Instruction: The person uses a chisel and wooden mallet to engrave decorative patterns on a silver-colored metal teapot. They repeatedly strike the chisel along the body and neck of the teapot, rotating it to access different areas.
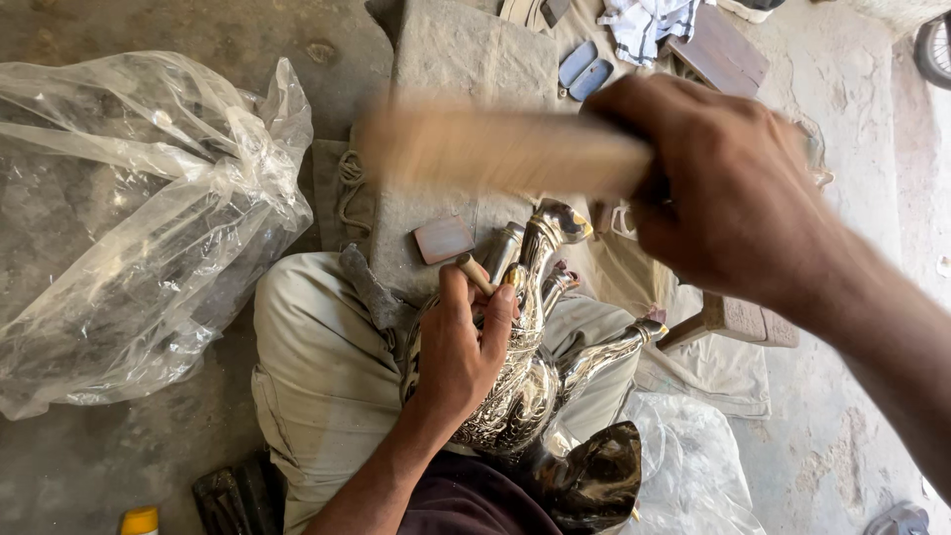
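My left hand (464,342) grips a shiny engraved silver metal jug (525,391) resting on my lap, along with a thin punch-like tool (474,273) held against the jug's neck. The jug's spout (609,349) points right and its beaked top (557,224) points away from me. My right hand (728,188) is raised above it, closed around a wooden stick or mallet (495,149) that is blurred by motion and stretches to the left.
A large crumpled clear plastic bag (139,218) lies on the concrete floor at left. A grey cloth pad (466,59) with small flat blocks (443,239) lies ahead. More plastic (693,466) sits at lower right, a checked cloth (649,25) at top.
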